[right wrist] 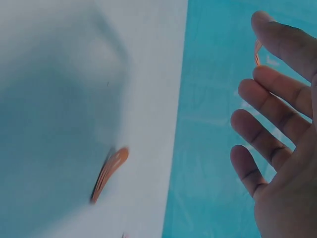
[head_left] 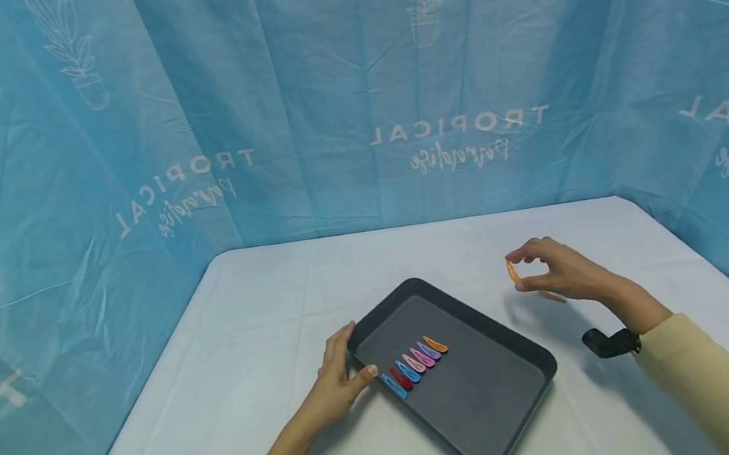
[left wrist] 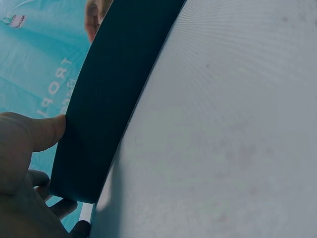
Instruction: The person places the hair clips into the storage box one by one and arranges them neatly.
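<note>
A dark grey tray [head_left: 490,386] lies turned at an angle on the white table. A slanted row of several snap hair clips, blue, red, pink, purple and orange [head_left: 435,344], sits near its left side. My left hand [head_left: 333,383] grips the tray's left corner, thumb at the rim and fingers around the outside. Right of the tray, above the table, my right hand [head_left: 564,272] pinches an orange hair clip [head_left: 513,270] between thumb and index finger; the other fingers spread apart in the right wrist view. Below that hand, another orange-brown hair clip [right wrist: 110,174] lies on the table.
The white tablecloth [head_left: 265,306] stretches around the tray on all sides. A blue printed curtain [head_left: 323,97] hangs behind the table and at its sides. Black wrist cameras [head_left: 610,342] are strapped on both wrists.
</note>
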`<state>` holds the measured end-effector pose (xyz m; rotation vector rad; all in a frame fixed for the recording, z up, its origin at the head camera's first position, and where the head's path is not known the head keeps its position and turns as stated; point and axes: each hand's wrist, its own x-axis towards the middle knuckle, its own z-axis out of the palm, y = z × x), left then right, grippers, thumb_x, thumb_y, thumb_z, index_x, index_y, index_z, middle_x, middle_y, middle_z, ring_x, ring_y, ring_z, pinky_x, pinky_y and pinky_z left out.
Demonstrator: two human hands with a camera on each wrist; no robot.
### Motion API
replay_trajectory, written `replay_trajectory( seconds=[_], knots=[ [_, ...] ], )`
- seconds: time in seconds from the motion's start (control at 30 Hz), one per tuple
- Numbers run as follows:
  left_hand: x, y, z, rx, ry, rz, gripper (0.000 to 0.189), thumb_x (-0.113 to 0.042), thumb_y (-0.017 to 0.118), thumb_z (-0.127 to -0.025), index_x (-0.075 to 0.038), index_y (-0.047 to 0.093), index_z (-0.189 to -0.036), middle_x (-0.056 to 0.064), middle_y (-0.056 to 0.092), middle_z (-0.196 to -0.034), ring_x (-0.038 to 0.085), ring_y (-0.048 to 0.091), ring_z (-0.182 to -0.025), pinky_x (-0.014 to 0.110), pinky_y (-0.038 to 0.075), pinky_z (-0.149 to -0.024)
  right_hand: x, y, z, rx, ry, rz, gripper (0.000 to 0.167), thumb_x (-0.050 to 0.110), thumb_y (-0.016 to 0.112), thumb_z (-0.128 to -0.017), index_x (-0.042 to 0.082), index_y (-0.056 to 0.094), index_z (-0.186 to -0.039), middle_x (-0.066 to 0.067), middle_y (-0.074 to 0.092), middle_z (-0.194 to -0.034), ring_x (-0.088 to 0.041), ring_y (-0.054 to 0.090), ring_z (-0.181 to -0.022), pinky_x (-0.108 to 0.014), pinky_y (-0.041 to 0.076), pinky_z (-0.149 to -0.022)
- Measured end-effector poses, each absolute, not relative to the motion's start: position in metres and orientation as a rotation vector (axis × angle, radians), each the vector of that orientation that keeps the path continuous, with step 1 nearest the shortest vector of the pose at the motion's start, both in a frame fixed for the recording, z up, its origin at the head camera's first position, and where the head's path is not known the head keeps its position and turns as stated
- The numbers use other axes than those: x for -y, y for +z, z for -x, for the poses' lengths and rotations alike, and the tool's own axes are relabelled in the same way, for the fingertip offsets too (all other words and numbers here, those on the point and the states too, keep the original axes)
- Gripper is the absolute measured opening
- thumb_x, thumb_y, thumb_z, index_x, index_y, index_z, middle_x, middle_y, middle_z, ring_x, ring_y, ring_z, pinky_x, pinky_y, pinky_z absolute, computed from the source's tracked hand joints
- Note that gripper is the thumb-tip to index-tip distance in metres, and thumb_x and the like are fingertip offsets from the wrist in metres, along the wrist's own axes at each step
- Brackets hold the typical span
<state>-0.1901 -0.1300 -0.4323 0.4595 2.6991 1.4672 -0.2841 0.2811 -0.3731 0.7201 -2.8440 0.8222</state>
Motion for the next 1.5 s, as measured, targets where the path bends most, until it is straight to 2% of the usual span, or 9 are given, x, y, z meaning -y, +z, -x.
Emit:
replay_trajectory(
  seconds=[0.2, 0.4, 0.67, 0.8, 0.93, 1.1, 1.3, 1.5],
  knots=[
    [0.131, -0.434, 0.190, -2.721, 1.456, -0.481, 0.076, -0.023, 0.061, -0.091, -0.008, 0.017, -0.151, 0.020, 0.015, -0.153, 0.047, 0.013, -0.142, 0.078, 0.002, -0.100, -0.263, -0.366, 0.279, 2.788, 0.864, -0.847, 0.052, 0.029, 0.075, -0.079, 0.007, 0.059, -0.123, -0.009, 0.060, -0.118, -0.029, 0.051, -0.108, -0.048, 0.044, -0.086],
    [0.131, -0.434, 0.190, -2.710, 1.457, -0.473, 0.077, -0.024, 0.061, -0.091, -0.009, 0.016, -0.151, 0.019, 0.014, -0.154, 0.045, 0.013, -0.143, 0.077, 0.002, -0.101, -0.243, -0.361, 0.276, 2.781, 0.882, -0.920, 0.050, 0.030, 0.075, -0.080, 0.011, 0.059, -0.124, -0.006, 0.060, -0.119, -0.022, 0.049, -0.108, -0.043, 0.045, -0.085],
    [0.130, -0.434, 0.191, -2.702, 1.467, -0.476, 0.077, -0.023, 0.061, -0.091, -0.009, 0.015, -0.151, 0.019, 0.014, -0.154, 0.047, 0.014, -0.142, 0.078, 0.003, -0.101, -0.218, -0.362, 0.275, 2.807, 0.889, -0.957, 0.049, 0.028, 0.075, -0.080, 0.015, 0.059, -0.125, -0.003, 0.060, -0.119, -0.019, 0.049, -0.110, -0.043, 0.045, -0.087],
    [0.130, -0.433, 0.191, -2.701, 1.465, -0.466, 0.077, -0.023, 0.061, -0.091, -0.010, 0.015, -0.151, 0.018, 0.014, -0.154, 0.046, 0.013, -0.142, 0.077, 0.002, -0.101, -0.208, -0.364, 0.276, 2.798, 0.920, -1.016, 0.049, 0.027, 0.075, -0.080, 0.015, 0.060, -0.125, -0.006, 0.061, -0.120, -0.022, 0.049, -0.110, -0.045, 0.045, -0.087],
    [0.130, -0.433, 0.191, -2.725, 1.443, -0.470, 0.077, -0.024, 0.062, -0.090, -0.009, 0.016, -0.151, 0.018, 0.015, -0.154, 0.045, 0.015, -0.143, 0.077, 0.004, -0.102, -0.202, -0.369, 0.277, 2.798, 0.938, -1.089, 0.048, 0.031, 0.073, -0.081, 0.017, 0.059, -0.125, -0.003, 0.060, -0.121, -0.025, 0.049, -0.112, -0.049, 0.044, -0.090],
    [0.130, -0.433, 0.190, -2.721, 1.445, -0.468, 0.077, -0.023, 0.062, -0.090, -0.010, 0.016, -0.151, 0.017, 0.015, -0.154, 0.043, 0.015, -0.143, 0.076, 0.004, -0.102, -0.194, -0.376, 0.277, 2.831, 0.938, -1.142, 0.049, 0.030, 0.073, -0.082, 0.014, 0.058, -0.126, -0.002, 0.060, -0.123, -0.023, 0.048, -0.114, -0.052, 0.043, -0.093],
    [0.130, -0.433, 0.190, -2.728, 1.440, -0.479, 0.077, -0.024, 0.061, -0.091, -0.009, 0.016, -0.151, 0.018, 0.016, -0.154, 0.044, 0.015, -0.143, 0.077, 0.004, -0.101, -0.188, -0.381, 0.275, 2.887, 0.920, -1.177, 0.048, 0.027, 0.072, -0.083, 0.016, 0.058, -0.127, 0.002, 0.059, -0.124, -0.021, 0.049, -0.118, -0.052, 0.042, -0.098],
    [0.131, -0.433, 0.190, -2.731, 1.436, -0.475, 0.077, -0.024, 0.061, -0.090, -0.009, 0.016, -0.151, 0.017, 0.016, -0.154, 0.044, 0.016, -0.143, 0.077, 0.005, -0.102, -0.183, -0.385, 0.274, 2.894, 0.885, -1.261, 0.048, 0.028, 0.070, -0.084, 0.011, 0.057, -0.128, 0.000, 0.059, -0.124, -0.024, 0.053, -0.118, -0.052, 0.044, -0.097]
  ],
)
